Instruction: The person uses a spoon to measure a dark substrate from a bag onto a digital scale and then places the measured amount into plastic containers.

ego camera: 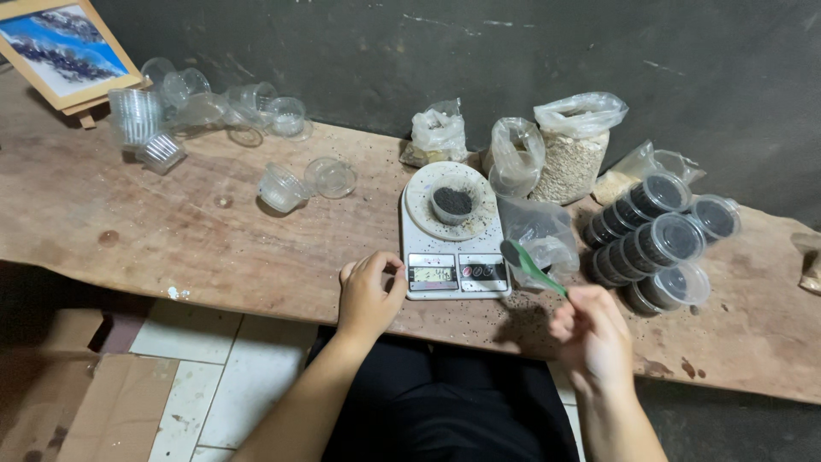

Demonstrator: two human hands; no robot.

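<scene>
1. Wooden bench [171, 231] ran across the view, and a white scale [451, 235] sat on it near the centre.
2. Your left hand [369, 293] lay at the scale's 9 o'clock, by its front corner. The fingers were curled loosely together, with the thumb touching the scale's edge beside the display. It held nothing.
3. Your right hand [590, 335] hovered at the scale's 4 o'clock, off the bench edge. Its fingertips pinched the handle of a green spoon [530, 267].
4. The spoon pointed toward 10 o'clock from that hand. Its bowl sat just beside the scale's right front corner, in front of an open clear bag [547, 231].
5. A small clear cup [451, 205] of dark grains stood on the scale's round plate.
6. Dark specks were scattered on the plate and on the bench at the scale's 5 o'clock.
7. Three more bags [571, 145], holding pale contents, stood at the scale's 12 to 1 o'clock.
8. Lidded cups [658, 244] of dark grains lay in stacked rows at its 3 o'clock.
9. Empty cups [205, 107] were piled at its 10 o'clock, near a framed picture [64, 47].
10. Two loose cups lay between that pile and the scale.
</scene>
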